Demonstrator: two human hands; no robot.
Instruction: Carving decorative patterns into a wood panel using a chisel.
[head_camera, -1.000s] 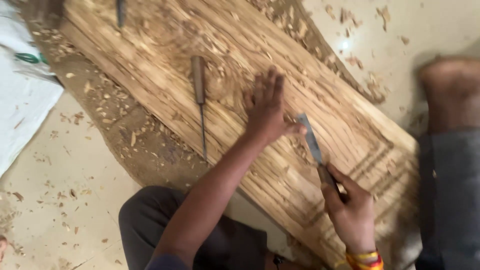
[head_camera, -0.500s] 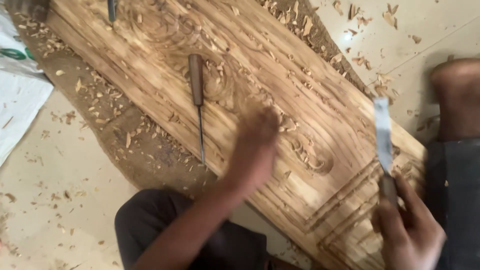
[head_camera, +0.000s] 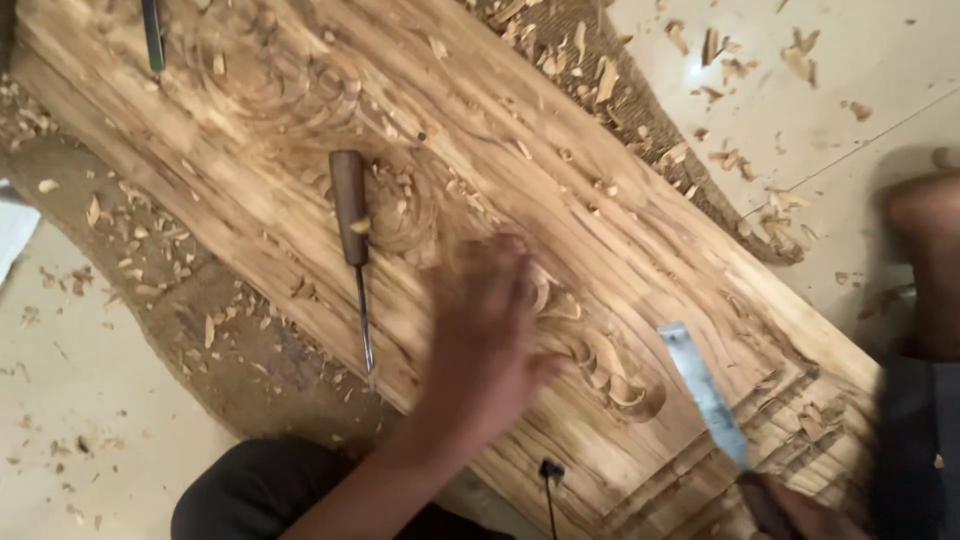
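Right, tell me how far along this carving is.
Done: curled scrolls and a stepped border are cut into the wooden plank, with shavings strewn around. In hand: the left hand, blurred, is over the carved scroll, and the right hand holds a flat chisel. Left: long stretches of plank look plain. A wooden-handled gouge lies unused.

A wooden-handled gouge lies loose across the plank's upper carving, another tool's dark shaft near the top edge. Wood shavings litter the pale tiled floor and the brown mat.
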